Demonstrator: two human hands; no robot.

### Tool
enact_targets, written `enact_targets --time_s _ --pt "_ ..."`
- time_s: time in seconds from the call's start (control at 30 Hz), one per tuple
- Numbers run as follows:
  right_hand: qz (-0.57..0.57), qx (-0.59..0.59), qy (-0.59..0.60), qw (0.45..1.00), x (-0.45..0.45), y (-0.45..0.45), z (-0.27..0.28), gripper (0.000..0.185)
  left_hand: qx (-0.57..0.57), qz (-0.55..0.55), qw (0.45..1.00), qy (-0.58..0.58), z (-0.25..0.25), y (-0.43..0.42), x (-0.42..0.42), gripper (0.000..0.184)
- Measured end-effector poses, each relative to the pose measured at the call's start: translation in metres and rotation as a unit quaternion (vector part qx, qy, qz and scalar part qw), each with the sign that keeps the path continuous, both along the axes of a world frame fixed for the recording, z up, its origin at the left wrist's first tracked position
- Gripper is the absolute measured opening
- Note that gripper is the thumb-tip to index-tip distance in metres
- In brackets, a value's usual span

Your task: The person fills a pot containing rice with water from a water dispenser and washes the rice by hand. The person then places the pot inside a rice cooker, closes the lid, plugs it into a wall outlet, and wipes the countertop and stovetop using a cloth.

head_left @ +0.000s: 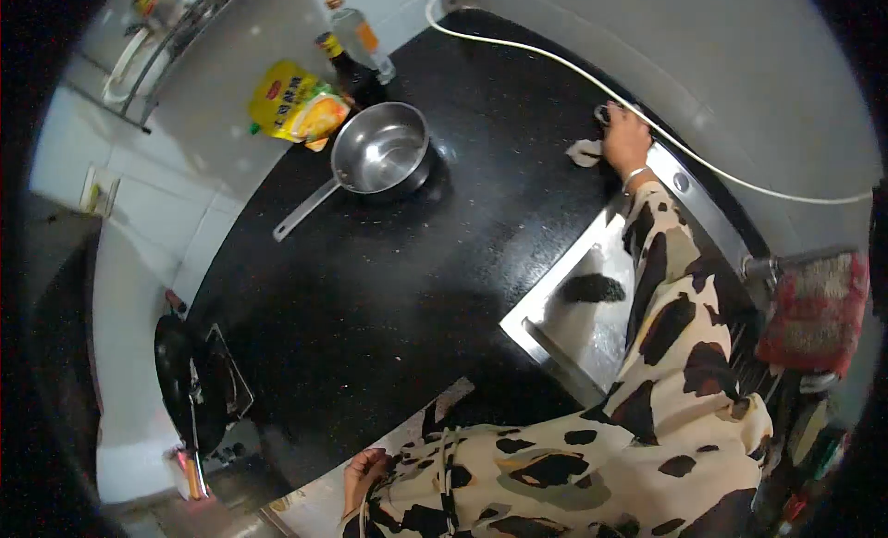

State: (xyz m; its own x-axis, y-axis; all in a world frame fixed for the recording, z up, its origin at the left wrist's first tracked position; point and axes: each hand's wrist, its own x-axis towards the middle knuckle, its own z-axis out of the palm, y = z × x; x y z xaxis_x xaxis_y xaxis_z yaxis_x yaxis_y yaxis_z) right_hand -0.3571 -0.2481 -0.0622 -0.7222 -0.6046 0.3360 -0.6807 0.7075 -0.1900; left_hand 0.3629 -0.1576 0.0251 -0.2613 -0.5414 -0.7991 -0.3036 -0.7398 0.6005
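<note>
My right hand (627, 140) reaches to the far right of the black countertop (388, 288), beside the sink's back corner. Its fingers are closed around a small dark, shiny object (602, 115) whose kind I cannot make out. A crumpled whitish piece (585, 152) lies by the fingers. Below that arm shows the metal sink (564, 325), partly hidden by the sleeve, with a dark oblong object (595, 288) in it. My left hand (363, 478) is low by the counter's front edge, fingers curled, with nothing visible in them. A steel saucepan (379, 154) stands on the counter, handle pointing left.
Behind the saucepan stand a yellow pouch (296, 103), a dark bottle (351, 71) and a clear bottle (359, 38). A white cable (555, 55) runs along the wall. A black pan (185, 381) is at left; a red-and-grey cloth (816, 311) hangs at right.
</note>
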Motion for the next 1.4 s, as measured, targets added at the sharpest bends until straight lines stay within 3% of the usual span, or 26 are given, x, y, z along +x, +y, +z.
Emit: enact_targets --time_s 0.07,0.13,0.17,0.2,0.3,0.4,0.47,0.5,0.57,0.6,0.63,0.67,0.7,0.73,0.83,0.87,0.9,0.97,1.0,1.07,1.13,1.2,1.27,1.4 --pt "-0.084 0.062 -0.049 0.993 0.009 -0.027 0.015 0.036 -0.064 0.034 0.995 -0.068 -0.009 0.024 0.009 0.017" --pt "-0.045 0.052 0.000 0.998 0.021 -0.066 0.008 0.034 -0.058 0.038 0.992 -0.104 -0.003 0.029 0.004 0.019" --pt "-0.011 0.040 0.013 0.999 0.032 -0.089 0.006 0.030 -0.062 0.044 0.995 -0.072 -0.002 0.026 0.002 0.018" --pt "0.055 -0.029 0.102 0.993 0.045 -0.113 -0.002 0.027 -0.065 0.049 0.996 -0.042 0.005 0.023 -0.005 0.018" --pt "0.219 -0.069 0.078 0.970 0.106 -0.160 -0.009 0.029 -0.046 0.010 0.992 -0.121 0.019 0.018 -0.020 0.017" --pt "0.275 -0.086 0.071 0.955 0.170 -0.131 0.004 0.032 -0.094 -0.069 0.978 -0.175 0.023 0.019 -0.038 0.019" --pt "0.341 -0.084 0.075 0.933 0.209 -0.089 0.014 0.036 -0.141 -0.079 0.983 -0.090 0.010 0.018 -0.034 0.020" --pt "0.394 -0.099 0.020 0.913 0.232 -0.065 0.019 0.038 -0.118 -0.117 0.975 -0.144 0.010 0.016 -0.036 0.021" --pt "0.489 -0.075 -0.009 0.869 0.285 -0.015 0.029 0.036 -0.104 -0.110 0.980 -0.133 0.007 0.015 -0.037 0.022" --pt "0.514 -0.120 -0.179 0.830 0.314 0.002 0.025 0.033 -0.091 -0.113 0.982 -0.123 0.007 0.012 -0.038 0.024" --pt "0.605 -0.102 -0.105 0.783 0.338 0.017 0.022 0.030 -0.101 -0.158 0.973 -0.136 0.009 0.006 -0.041 0.025" --pt "0.612 -0.082 -0.217 0.756 0.361 0.031 0.041 0.033 -0.104 -0.147 0.975 -0.133 0.008 0.005 -0.043 0.025" --pt "0.678 -0.037 -0.130 0.722 0.374 0.047 0.046 0.033 -0.141 -0.153 0.970 -0.124 0.005 0.005 -0.042 0.025" --pt "0.687 -0.035 -0.126 0.715 0.375 0.044 0.049 0.033 -0.177 -0.159 0.965 -0.115 0.002 0.007 -0.040 0.025" --pt "0.649 -0.107 -0.152 0.738 0.348 0.014 0.053 0.031 -0.170 -0.140 0.967 -0.130 0.009 0.009 -0.031 0.024" --pt "0.590 -0.045 -0.111 0.799 0.316 -0.004 0.049 0.031 -0.159 -0.125 0.970 -0.136 0.011 0.013 -0.028 0.025" --pt "0.487 -0.099 -0.085 0.864 0.289 -0.017 0.059 0.031 -0.144 -0.048 0.983 -0.103 -0.008 0.026 -0.012 0.025" --pt "0.388 -0.097 -0.030 0.916 0.233 -0.032 0.052 0.043 -0.152 -0.039 0.982 -0.108 -0.011 0.040 0.004 0.025" --pt "0.345 -0.170 -0.045 0.922 0.214 -0.042 0.034 0.054 -0.158 -0.040 0.979 -0.119 -0.012 0.046 0.013 0.025" --pt "0.322 -0.186 0.008 0.928 0.225 -0.054 0.019 0.044 -0.185 -0.032 0.976 -0.113 -0.040 0.068 0.040 0.025" --pt "0.334 -0.124 0.049 0.933 0.270 -0.066 0.023 0.033 -0.217 -0.023 0.970 -0.104 -0.081 0.084 0.068 0.024" --pt "0.394 -0.143 0.062 0.906 0.339 -0.071 0.022 0.025 -0.265 0.006 0.963 -0.055 -0.117 0.102 0.091 0.025" --pt "0.482 -0.110 -0.025 0.869 0.427 -0.058 0.035 0.034 -0.251 0.029 0.965 -0.068 -0.076 0.098 0.076 0.027" --pt "0.699 -0.118 -0.027 0.705 0.579 -0.019 0.034 0.028 -0.154 0.064 0.985 -0.053 -0.056 0.095 0.076 0.030"
